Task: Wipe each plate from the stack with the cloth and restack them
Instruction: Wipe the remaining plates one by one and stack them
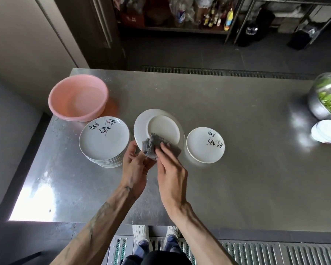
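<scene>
1. The metal table [237, 169] runs off the right side.
2. A pink tub [77, 100] sits just behind the stack [104, 139].
3. A plate [161, 127] is tipped up, bottom showing, between the stack and a single plate [205, 144].
4. The left hand [135, 167] grips its near edge, fingertips hidden.
5. The right hand [170, 169] curls its fingers on the cloth [151, 145], pressing it to the plate.

I see two bare forearms, the left forearm [96, 222] lined with dark tattoos and a small one at the wrist below the left hand [134, 169], plus white perforated clogs [140, 233], dark blue trousers [143, 247] and a black garment [157, 258] at the waist.
</scene>
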Action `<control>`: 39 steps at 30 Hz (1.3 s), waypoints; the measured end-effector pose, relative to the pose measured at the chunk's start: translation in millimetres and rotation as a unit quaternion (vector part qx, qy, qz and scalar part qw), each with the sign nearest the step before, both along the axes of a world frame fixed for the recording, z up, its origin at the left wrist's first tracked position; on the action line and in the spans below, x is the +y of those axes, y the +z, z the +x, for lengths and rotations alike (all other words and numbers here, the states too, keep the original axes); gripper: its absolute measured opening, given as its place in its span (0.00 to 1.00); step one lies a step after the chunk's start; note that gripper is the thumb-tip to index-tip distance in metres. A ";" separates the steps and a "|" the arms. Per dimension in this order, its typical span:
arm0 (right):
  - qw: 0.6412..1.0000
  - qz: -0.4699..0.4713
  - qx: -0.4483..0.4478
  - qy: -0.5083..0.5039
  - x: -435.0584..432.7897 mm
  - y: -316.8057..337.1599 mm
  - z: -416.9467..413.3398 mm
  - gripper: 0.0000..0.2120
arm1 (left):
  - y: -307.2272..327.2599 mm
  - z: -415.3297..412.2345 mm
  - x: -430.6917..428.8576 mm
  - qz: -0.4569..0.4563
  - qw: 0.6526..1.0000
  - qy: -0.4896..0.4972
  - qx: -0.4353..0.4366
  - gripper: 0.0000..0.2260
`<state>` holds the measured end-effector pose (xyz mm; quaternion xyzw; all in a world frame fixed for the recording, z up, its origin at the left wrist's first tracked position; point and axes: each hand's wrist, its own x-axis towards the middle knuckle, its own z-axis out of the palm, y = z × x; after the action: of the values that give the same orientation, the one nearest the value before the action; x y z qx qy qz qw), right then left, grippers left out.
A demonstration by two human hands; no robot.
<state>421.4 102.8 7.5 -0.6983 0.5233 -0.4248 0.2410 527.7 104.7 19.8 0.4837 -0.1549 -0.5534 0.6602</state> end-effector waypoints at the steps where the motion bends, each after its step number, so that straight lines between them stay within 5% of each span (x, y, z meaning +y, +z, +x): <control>1: 1.000 -0.004 -0.001 0.005 -2.3 0.9 1.6 0.15 | 0.9 0.4 -0.1 0.002 1.000 0.002 -0.004 0.14; 22: 0.999 -0.030 -0.033 -0.001 2.7 -3.9 1.1 0.14 | 7.2 -0.5 -9.7 -0.001 0.999 0.034 0.032 0.13; 26: 0.995 0.032 -0.079 -0.054 -11.9 -5.6 -19.8 0.17 | 4.7 4.4 -6.8 0.000 1.000 0.017 0.018 0.11; 30: 0.986 0.107 -0.088 -0.096 -43.7 0.0 -46.9 0.04 | -2.3 9.8 1.9 0.009 0.999 -0.029 -0.033 0.06; 39: 0.985 0.164 0.021 -0.042 -115.1 20.6 -66.4 0.15 | -10.0 16.4 6.7 0.011 0.982 -0.145 -0.122 0.09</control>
<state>355.0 -12.3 28.1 -0.6353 0.6199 -0.3280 0.3235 544.0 111.5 9.8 0.5274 -0.2967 -0.5814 0.5439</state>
